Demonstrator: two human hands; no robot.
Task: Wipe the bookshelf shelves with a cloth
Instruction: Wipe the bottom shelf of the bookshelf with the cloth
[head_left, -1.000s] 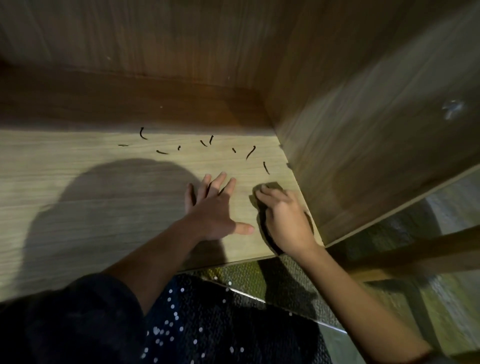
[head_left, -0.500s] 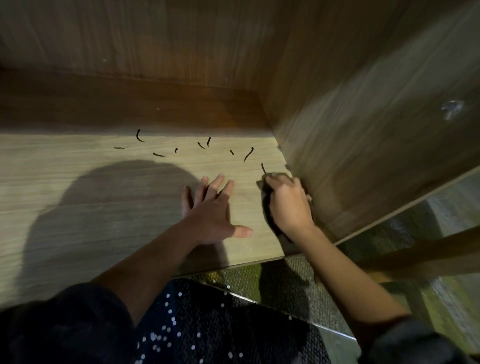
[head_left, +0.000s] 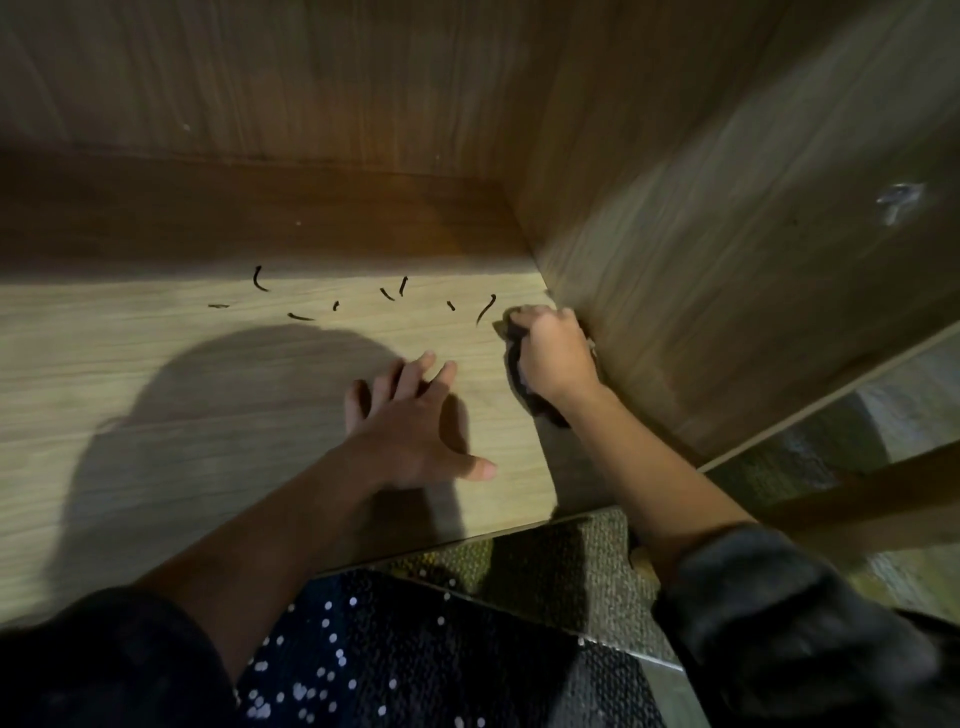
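Your right hand (head_left: 556, 353), gripping the cloth (head_left: 519, 364), has pushed into the shelf (head_left: 156, 389) back corner, nearing the dark bits (head_left: 485, 309); left hand (head_left: 410, 431) stays splayed flat.

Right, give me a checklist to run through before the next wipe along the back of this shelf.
1. Grip: the dark crumpled cloth is bunched in the right hand: ok.
2. Start point: the cloth is down on the light wooden shelf board, in the corner by the brown side panel: ok.
3. Path: the left hand lies flat on the board with its fingers spread and holds nothing. It is nearer the front than the back strip: ok.
4. Back strip wiped: not ok. The small dark curved bits lie scattered there, the nearest just left of the cloth.
5. Whether the bits are loose or stuck: cannot tell.
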